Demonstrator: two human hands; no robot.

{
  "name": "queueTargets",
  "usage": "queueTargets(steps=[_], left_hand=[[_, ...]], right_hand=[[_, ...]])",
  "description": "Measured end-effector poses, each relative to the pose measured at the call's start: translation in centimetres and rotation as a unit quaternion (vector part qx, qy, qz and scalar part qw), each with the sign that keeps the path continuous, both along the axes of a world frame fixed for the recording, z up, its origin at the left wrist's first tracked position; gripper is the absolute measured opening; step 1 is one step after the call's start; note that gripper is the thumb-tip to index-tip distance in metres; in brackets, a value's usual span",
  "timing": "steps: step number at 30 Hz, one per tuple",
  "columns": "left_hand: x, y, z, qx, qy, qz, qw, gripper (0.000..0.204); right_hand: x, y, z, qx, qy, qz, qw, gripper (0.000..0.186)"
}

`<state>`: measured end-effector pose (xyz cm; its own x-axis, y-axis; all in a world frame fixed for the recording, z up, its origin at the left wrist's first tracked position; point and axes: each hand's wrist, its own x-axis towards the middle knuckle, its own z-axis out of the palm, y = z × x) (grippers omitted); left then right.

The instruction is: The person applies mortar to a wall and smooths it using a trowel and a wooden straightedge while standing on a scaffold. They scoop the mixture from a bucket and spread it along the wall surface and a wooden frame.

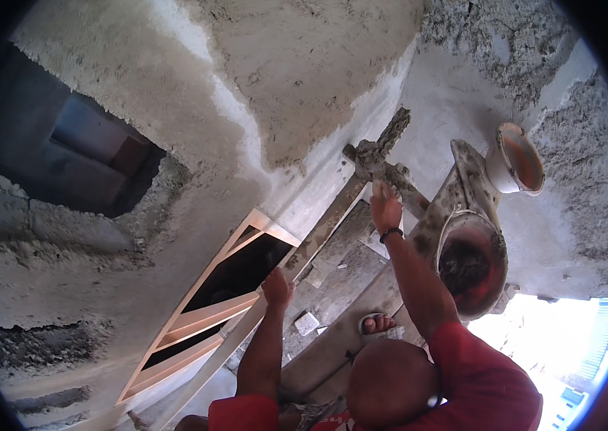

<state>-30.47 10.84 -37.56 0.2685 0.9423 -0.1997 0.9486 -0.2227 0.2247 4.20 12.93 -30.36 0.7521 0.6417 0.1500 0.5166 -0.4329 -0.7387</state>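
Observation:
My left hand (277, 289) has its fingers curled on a long, narrow wooden board (324, 224) that slants up beside a pale slatted wooden frame (207, 287). My right hand (387, 207) reaches farther up, its fingers bunched against a mortar-smeared piece (410, 190) that crosses the board's upper end. Thick grey lumps of mortar (376, 159) cling there, just beyond the fingertips. What the right fingers grip is hidden by the hand and the mortar. To its right, a round basin (501, 276) holds dark wet mortar (464, 266).
A white bucket (496, 171) with an orange inside stands beyond the basin. A sandalled foot (378, 325) rests on a broad plank (311, 373). Rubble (307, 323) lies between the boards. Rough plastered wall (304, 86) fills the far side, with a ragged opening (95, 144) at left.

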Motion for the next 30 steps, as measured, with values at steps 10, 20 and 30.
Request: queueTargets(steps=[10,20,30], left_hand=[[-0.2,-0.3,-0.4,-0.005,0.001,0.000,1.000,0.059],[-0.3,-0.4,0.2,-0.020,-0.016,0.028,0.999,0.055],[-0.1,0.1,0.2,-0.037,-0.007,0.025,0.999,0.055]], right_hand=[[-1.5,-12.3,15.1,0.126,0.221,0.048,0.966,0.043],[0.8,-32.0,22.3,0.235,0.685,-0.136,0.676,0.034],[13.3,-9.4,23.8,-0.216,0.195,0.293,0.911,0.026]])
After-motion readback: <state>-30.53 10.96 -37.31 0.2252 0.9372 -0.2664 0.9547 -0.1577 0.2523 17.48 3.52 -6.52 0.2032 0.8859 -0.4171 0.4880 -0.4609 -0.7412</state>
